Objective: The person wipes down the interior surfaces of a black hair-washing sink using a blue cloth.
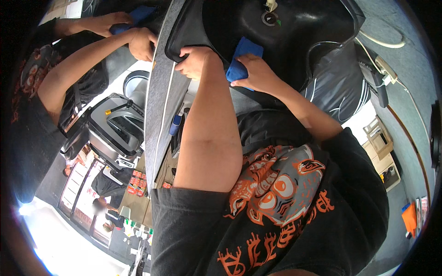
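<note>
A glossy black basin (293, 24), probably a salon shampoo bowl, fills the top middle of the head view. My left hand (197, 62) has its fingers curled around the rim at the near left corner. To its right, my right hand (257, 73) grips a folded blue cloth (249, 47) against the near inner wall of the bowl, thumb towards me. A round drain (269, 18) with a small green piece at its edge lies beyond the cloth, below a cream-coloured fitting (271, 5). The fingertips under the cloth are partly hidden.
A large mirror (121, 82) at left reflects my arms, salon equipment and people farther off. Beside my left forearm, a blue object (175, 125) lies near a counter. Right of the bowl are a shiny black cover (335, 84), a power outlet block (386, 70) and cords along the wall.
</note>
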Demonstrator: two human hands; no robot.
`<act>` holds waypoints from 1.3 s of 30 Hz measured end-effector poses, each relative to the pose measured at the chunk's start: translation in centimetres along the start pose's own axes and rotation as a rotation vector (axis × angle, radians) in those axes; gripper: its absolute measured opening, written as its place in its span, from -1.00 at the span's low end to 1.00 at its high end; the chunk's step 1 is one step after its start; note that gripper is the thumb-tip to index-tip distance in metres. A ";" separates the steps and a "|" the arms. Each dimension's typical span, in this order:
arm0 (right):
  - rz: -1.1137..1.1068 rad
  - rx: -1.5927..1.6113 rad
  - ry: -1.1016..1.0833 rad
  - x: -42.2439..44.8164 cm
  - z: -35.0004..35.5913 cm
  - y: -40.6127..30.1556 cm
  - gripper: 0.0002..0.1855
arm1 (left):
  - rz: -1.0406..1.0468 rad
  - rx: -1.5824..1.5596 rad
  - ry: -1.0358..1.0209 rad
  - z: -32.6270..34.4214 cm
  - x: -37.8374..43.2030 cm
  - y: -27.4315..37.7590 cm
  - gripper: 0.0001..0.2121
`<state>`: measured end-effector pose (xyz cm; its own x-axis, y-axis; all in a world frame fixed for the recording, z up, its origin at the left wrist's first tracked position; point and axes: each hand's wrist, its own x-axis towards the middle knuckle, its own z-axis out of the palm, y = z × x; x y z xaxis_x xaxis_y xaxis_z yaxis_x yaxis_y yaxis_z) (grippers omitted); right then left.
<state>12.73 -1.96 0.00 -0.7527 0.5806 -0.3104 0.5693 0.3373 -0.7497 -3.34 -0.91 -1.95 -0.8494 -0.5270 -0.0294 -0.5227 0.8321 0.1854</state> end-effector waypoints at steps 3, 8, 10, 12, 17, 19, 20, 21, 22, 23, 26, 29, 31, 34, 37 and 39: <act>0.090 -0.013 -0.081 0.2 0.1 -0.6 -0.19 | -0.007 0.002 -0.034 -0.3 0.0 0.1 -0.54; 0.092 0.055 -0.082 0.4 -0.7 0.2 -0.22 | -0.008 0.004 -0.032 -0.3 0.1 -0.1 -0.53; 0.125 0.089 -0.096 0.4 -1.2 0.2 -0.25 | -0.003 0.003 -0.036 -0.1 0.1 -0.1 -0.53; 0.144 0.022 -0.121 0.6 -1.5 -0.1 -0.34 | 0.004 0.000 -0.039 0.1 0.1 -0.1 -0.53; 0.128 -0.015 -0.115 0.1 -1.5 -0.5 -0.46 | -0.002 -0.006 0.001 0.3 0.3 -0.1 -0.54; 0.119 0.000 -0.087 -0.5 -1.2 0.0 -0.49 | 0.003 -0.008 -0.005 0.1 0.1 -0.1 -0.54; 0.077 0.001 -0.042 -0.9 -1.1 0.4 -0.50 | 0.004 -0.004 -0.005 0.0 0.1 -0.1 -0.54; 0.034 0.002 0.004 -1.4 -1.1 0.8 -0.52 | 0.006 -0.003 -0.004 -0.1 0.1 0.0 -0.54; 0.035 0.003 0.004 -1.9 -1.2 1.3 -0.52 | 0.006 0.006 -0.002 -0.1 0.0 0.0 -0.54; 0.049 0.018 -0.007 -2.4 -1.4 1.7 -0.53 | 0.005 0.015 0.002 -0.2 -0.1 0.1 -0.54; 0.067 0.060 -0.024 -3.9 -2.2 2.7 -0.56 | 0.002 0.018 -0.026 -0.6 -0.1 0.2 -0.55; 0.110 0.090 -0.065 -4.7 -2.7 2.9 -0.60 | 0.018 0.004 0.009 -0.4 -0.1 0.0 -0.55; 0.148 0.093 -0.101 -4.6 -2.7 2.5 -0.61 | 0.006 0.002 -0.005 -0.2 0.2 -0.1 -0.55; 0.071 0.043 0.013 -4.7 -1.6 2.2 -0.62 | 0.002 0.002 -0.027 -0.3 0.2 -0.1 -0.54; -0.018 0.027 0.222 -3.8 -0.4 1.4 -0.62 | 0.003 0.004 -0.037 -0.3 0.1 -0.1 -0.54; -0.006 -0.016 0.252 -2.7 -0.1 0.8 -0.64 | 0.005 0.006 -0.047 -0.6 -0.2 0.1 -0.53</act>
<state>15.22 -3.18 0.25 -0.6511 0.7441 -0.1492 0.5721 0.3520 -0.7408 -3.22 -0.85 -1.38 -0.8546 -0.5139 -0.0741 -0.5183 0.8360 0.1802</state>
